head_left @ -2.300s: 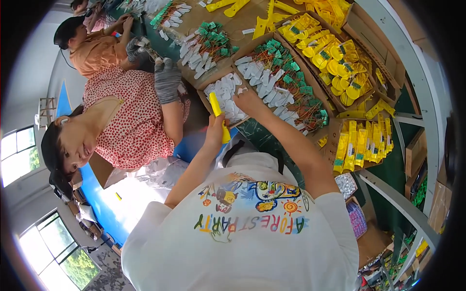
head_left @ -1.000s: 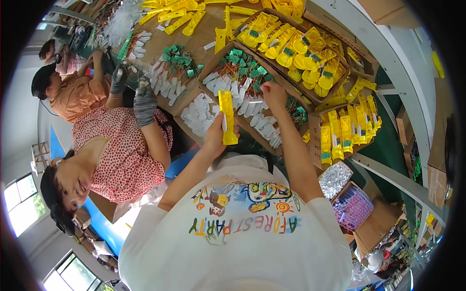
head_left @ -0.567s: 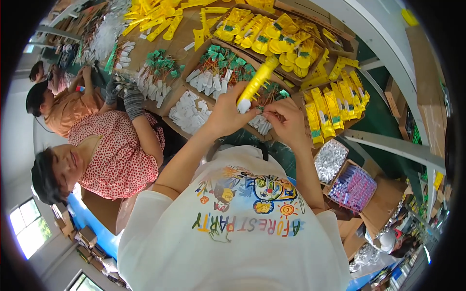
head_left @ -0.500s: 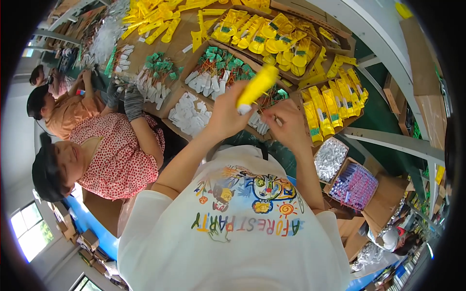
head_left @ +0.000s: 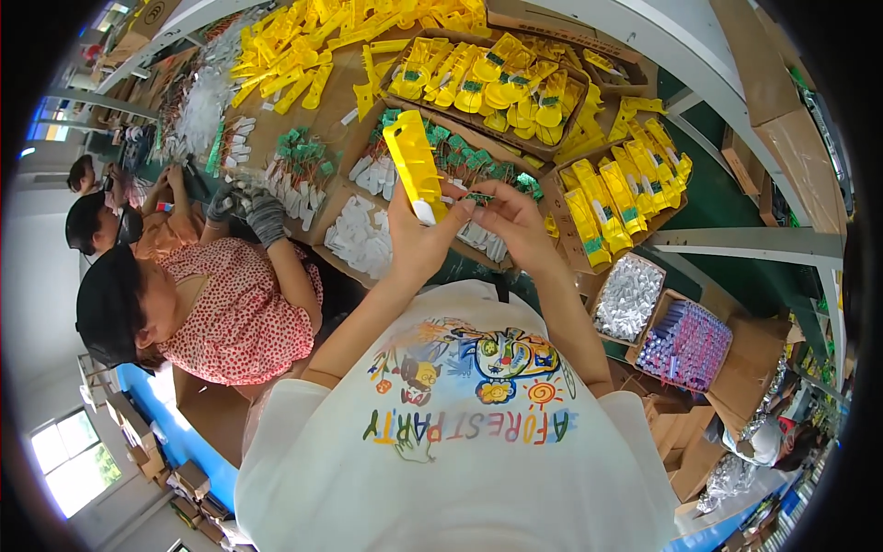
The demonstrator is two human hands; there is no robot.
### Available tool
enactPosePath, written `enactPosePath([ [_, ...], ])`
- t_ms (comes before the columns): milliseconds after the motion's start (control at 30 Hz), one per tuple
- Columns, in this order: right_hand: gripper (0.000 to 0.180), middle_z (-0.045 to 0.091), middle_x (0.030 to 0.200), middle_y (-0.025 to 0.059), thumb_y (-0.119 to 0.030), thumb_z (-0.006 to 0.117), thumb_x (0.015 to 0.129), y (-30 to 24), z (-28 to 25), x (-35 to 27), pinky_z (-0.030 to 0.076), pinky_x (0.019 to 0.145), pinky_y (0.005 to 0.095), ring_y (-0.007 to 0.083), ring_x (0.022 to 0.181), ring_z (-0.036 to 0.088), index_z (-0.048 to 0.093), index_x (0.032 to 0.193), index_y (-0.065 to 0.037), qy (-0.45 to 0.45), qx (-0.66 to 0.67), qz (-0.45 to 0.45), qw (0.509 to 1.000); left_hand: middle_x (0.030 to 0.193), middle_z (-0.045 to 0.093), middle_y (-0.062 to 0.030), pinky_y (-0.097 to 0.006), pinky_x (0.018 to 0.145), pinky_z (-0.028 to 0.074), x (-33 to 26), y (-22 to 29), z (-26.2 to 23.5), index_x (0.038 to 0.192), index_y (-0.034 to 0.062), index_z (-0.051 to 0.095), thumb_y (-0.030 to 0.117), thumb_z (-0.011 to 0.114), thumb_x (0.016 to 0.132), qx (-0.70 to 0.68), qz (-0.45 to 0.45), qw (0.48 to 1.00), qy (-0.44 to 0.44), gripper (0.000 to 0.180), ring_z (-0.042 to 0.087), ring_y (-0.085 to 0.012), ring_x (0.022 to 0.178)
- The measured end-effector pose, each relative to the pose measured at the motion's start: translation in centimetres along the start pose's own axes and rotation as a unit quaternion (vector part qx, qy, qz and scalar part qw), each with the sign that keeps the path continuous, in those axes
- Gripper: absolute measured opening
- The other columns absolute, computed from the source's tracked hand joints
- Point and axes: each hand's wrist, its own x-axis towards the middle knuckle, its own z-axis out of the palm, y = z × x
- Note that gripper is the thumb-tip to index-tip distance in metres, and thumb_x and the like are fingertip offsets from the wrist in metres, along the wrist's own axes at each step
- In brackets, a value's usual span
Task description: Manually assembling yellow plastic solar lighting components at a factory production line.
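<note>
My left hand (head_left: 418,237) is closed round a yellow plastic shell (head_left: 413,158), which stands tilted upward with its ribbed inner side showing. A white piece (head_left: 424,212) sits at the shell's lower end. Close beside it, my right hand (head_left: 515,225) pinches a small green circuit board (head_left: 479,197), and the left thumb meets it there. The board is partly covered by my fingers. Behind both hands lies a cardboard tray of green circuit boards with wires and white parts (head_left: 460,152).
White plastic pieces (head_left: 357,235) fill a box at left. Boxes of yellow shells (head_left: 487,83) stand at the back and right (head_left: 612,207). Silvery parts (head_left: 629,296) and purple-pink cylinders (head_left: 685,345) sit in boxes lower right. A co-worker in grey gloves (head_left: 267,219) sits at left.
The yellow shell has swung left and upright, turning its inner side into view. My right hand has moved left and in toward the left, now with a green circuit board showing at its fingertips.
</note>
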Motion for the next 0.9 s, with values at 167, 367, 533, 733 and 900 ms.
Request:
enactPosePath([
  [167, 0.026, 0.063, 0.080, 0.0042, -0.002, 0.050, 0.084, 1.7, -2.6, 0.9, 0.049, 0.064, 0.0287, 0.0145, 0.074, 0.062, 0.054, 0.109, -0.003, -0.124, 0.191, 0.064, 0.972, 0.083, 0.061, -0.0056, -0.026, 0.070, 0.047, -0.5, -0.6, 0.2, 0.103, 0.0011, 0.048, 0.002, 0.072, 0.070, 0.015, -0.016, 0.999, -0.023, 0.041, 0.058, -0.0120, 0.078],
  [367, 0.024, 0.061, 0.071, 0.0107, -0.002, 0.047, 0.079, 0.2, 0.3, 0.2, 0.045, 0.053, 0.0315, 0.0192, 0.061, 0.061, 0.056, 0.102, 0.000, 0.133, -0.454, -0.282, 0.835, 0.082, 0.060, -0.0047, -0.025, 0.068, 0.047, -0.5, -0.5, 0.6, 0.106, 0.0021, 0.046, -0.001, 0.069, 0.070, 0.017, -0.095, 0.995, -0.038, 0.042, 0.057, -0.0112, 0.074],
  [533, 0.024, 0.062, 0.073, 0.0104, -0.001, 0.046, 0.077, 0.0, -1.2, 0.6, 0.046, 0.053, 0.0328, 0.0189, 0.064, 0.062, 0.057, 0.099, -0.002, 0.045, 0.075, 0.086, 0.992, 0.082, 0.059, -0.0043, -0.025, 0.066, 0.048, -0.2, -0.6, 0.5, 0.105, 0.0021, 0.047, -0.001, 0.069, 0.070, 0.024, -0.057, 0.998, -0.027, 0.042, 0.057, -0.0114, 0.074],
  [733, 0.018, 0.059, 0.069, 0.0025, -0.002, 0.046, 0.079, 0.8, -1.4, 0.8, 0.038, 0.049, 0.0255, 0.0106, 0.057, 0.051, 0.057, 0.093, -0.002, 0.090, -0.239, -0.165, 0.953, 0.082, 0.059, -0.0039, -0.024, 0.063, 0.048, 0.1, -2.1, 0.0, 0.106, 0.0006, 0.047, -0.001, 0.070, 0.070, -0.095, -0.180, 0.979, -0.001, 0.042, 0.057, -0.0114, 0.074],
  [900, 0.014, 0.056, 0.064, 0.0008, -0.012, 0.055, 0.087, 1.2, -1.7, 0.1, 0.037, 0.051, 0.0258, 0.0097, 0.057, 0.048, 0.059, 0.081, 0.000, 0.025, -0.128, -0.015, 0.991, 0.082, 0.059, -0.0043, -0.025, 0.065, 0.048, 0.1, -1.3, 0.2, 0.107, -0.0001, 0.047, -0.002, 0.069, 0.072, -0.092, -0.180, 0.979, -0.009, 0.041, 0.058, -0.0121, 0.074],
])
